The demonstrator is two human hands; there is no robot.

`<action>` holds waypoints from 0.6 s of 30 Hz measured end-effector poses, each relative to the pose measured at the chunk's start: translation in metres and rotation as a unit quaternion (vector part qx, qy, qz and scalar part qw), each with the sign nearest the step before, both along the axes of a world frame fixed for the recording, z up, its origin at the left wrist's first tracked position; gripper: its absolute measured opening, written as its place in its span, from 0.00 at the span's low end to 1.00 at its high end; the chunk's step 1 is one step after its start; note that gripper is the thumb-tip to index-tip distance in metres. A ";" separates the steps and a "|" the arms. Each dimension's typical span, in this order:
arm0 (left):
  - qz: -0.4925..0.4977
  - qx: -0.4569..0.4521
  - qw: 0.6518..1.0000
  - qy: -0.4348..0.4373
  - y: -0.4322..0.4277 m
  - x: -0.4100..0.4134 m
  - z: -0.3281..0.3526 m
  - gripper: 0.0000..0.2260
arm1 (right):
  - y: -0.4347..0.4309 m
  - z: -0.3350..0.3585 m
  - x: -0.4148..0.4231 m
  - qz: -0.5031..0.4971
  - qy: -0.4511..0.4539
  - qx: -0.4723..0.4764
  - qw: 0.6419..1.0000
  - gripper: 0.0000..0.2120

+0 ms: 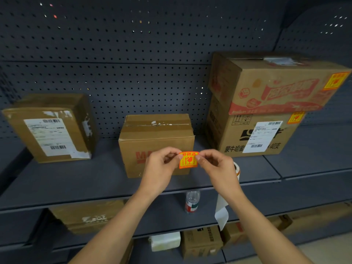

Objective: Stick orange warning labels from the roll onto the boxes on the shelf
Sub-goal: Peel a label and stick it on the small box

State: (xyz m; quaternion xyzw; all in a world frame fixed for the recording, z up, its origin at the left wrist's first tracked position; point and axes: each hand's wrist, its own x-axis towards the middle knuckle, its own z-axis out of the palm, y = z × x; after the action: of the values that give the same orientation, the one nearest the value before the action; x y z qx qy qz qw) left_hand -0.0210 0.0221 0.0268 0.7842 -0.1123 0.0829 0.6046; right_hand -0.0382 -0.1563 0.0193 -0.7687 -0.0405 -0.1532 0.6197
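Our left hand (162, 167) and right hand (216, 169) pinch the orange label (188, 160) by both edges, fronting the middle box (152, 143); open shelf (102, 180) flanks it

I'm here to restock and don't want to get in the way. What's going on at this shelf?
A person pinches one orange warning label between left hand and right hand, in front of the middle box, not yet stuck on. The top box and bottom box stacked at right each already carry a label. The left box shows none. The roll stands behind the right hand.
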 end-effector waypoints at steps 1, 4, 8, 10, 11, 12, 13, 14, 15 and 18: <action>0.009 0.011 1.000 -0.009 0.000 0.000 0.000 0.06 | -0.001 0.000 0.000 -0.001 -0.001 -0.002 1.000 0.02; 0.064 0.113 0.987 -0.094 0.001 -0.002 0.002 0.04 | 0.002 0.000 0.001 -0.002 -0.007 -0.021 1.000 0.04; 0.131 0.207 0.956 -0.163 0.001 -0.005 0.011 0.13 | 0.004 0.005 0.005 -0.005 -0.033 -0.042 0.999 0.07; 0.155 0.225 0.949 -0.155 0.007 -0.002 0.013 0.19 | 0.000 0.008 0.010 -0.002 -0.045 -0.057 0.997 0.07; 0.164 0.235 0.944 -0.162 0.012 0.000 0.014 0.20 | -0.004 0.008 0.012 -0.001 -0.044 -0.058 0.997 0.07; 0.170 0.252 0.935 -0.180 0.018 0.003 0.014 0.19 | -0.007 0.008 0.015 0.004 -0.039 -0.057 0.998 0.06; 0.178 0.276 0.921 -0.208 0.023 0.006 0.013 0.18 | -0.010 0.007 0.019 0.011 -0.030 -0.055 0.998 0.05; 0.186 0.305 0.902 -0.243 0.028 0.011 0.012 0.17 | -0.012 0.007 0.022 0.019 -0.022 -0.055 0.998 0.05; 0.191 0.329 0.882 -0.278 0.031 0.015 0.011 0.16 | -0.012 0.007 0.025 0.025 -0.014 -0.055 0.998 0.06; 0.179 0.354 0.864 -0.312 0.033 0.026 0.009 0.17 | -0.010 0.009 0.034 0.040 -0.005 -0.058 0.998 0.05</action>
State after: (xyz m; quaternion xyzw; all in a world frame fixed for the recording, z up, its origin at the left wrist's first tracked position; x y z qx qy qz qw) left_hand 0.0053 0.0554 0.0354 0.8853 -0.1746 0.3844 0.1948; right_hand -0.0038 -0.1664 0.0285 -0.8002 -0.0832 -0.1294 0.5796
